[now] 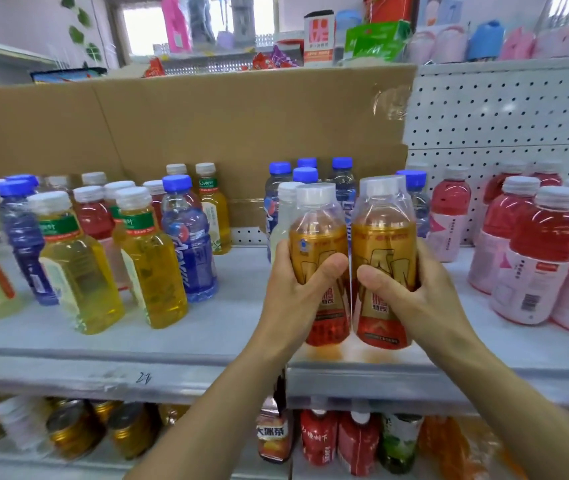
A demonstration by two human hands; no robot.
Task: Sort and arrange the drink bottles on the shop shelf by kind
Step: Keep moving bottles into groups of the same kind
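The left forearm (207, 403) and right forearm (518, 393) rise bare from below and converge toward the middle. The left hand (293, 292) grips a bottle (321, 237) from its left side, thumb laid across the front and fingers curling out of sight behind. The right hand (414, 296) mirrors it on a second bottle (385, 233). The thumb tips sit level, just apart.

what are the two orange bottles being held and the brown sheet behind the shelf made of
Left orange bottle and right orange bottle: likely clear glossy plastic, as the drink shows through above a shiny printed wrap. Brown sheet: cardboard, matte, with fold creases and a clear tape patch.
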